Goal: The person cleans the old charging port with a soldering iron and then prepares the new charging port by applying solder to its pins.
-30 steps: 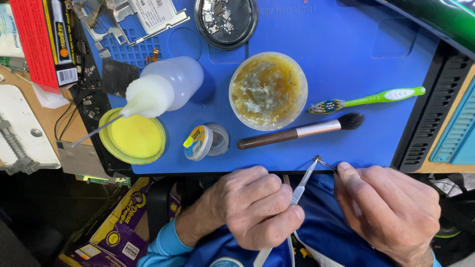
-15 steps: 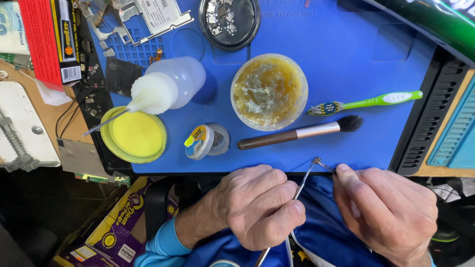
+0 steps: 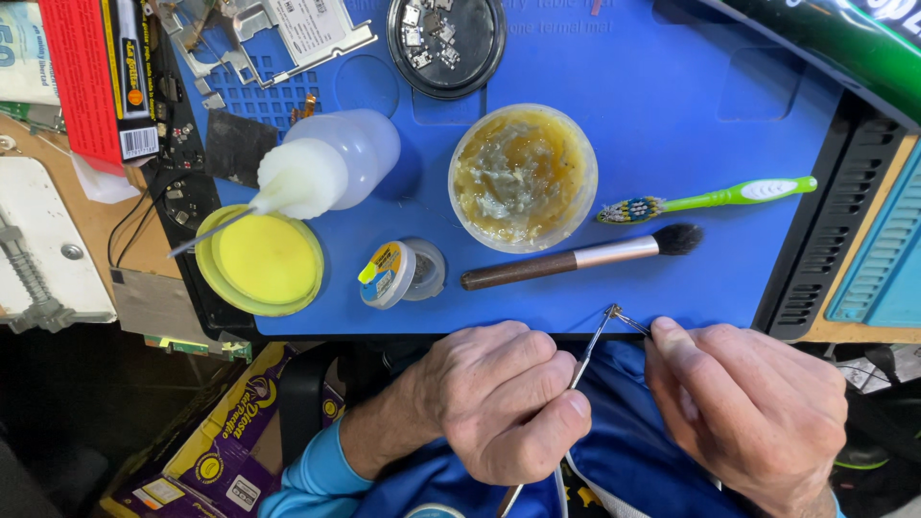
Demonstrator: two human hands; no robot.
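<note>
Currently, thin tweezers (image 3: pixel 585 357) are gripped in the closed left hand (image 3: pixel 499 398), tips meeting a tiny metal part (image 3: pixel 628 320) pinched by the right hand (image 3: pixel 753 408) at the counter (image 3: pixel 672 105) edge; brushes lie untouched.

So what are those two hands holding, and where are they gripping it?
The left hand grips metal tweezers mid-shaft; the right hand pinches a tiny metal part by its end, meeting the tweezer tips.

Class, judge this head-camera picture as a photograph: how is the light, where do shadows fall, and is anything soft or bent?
Head view: bright, even light on the blue mat, with short soft shadows beside the squeeze bottle and the brush; below the mat's edge it turns dark; the left hand and right hand look sharp, and so do the tweezers; the dark strip at the upper right slants steeply.
</note>
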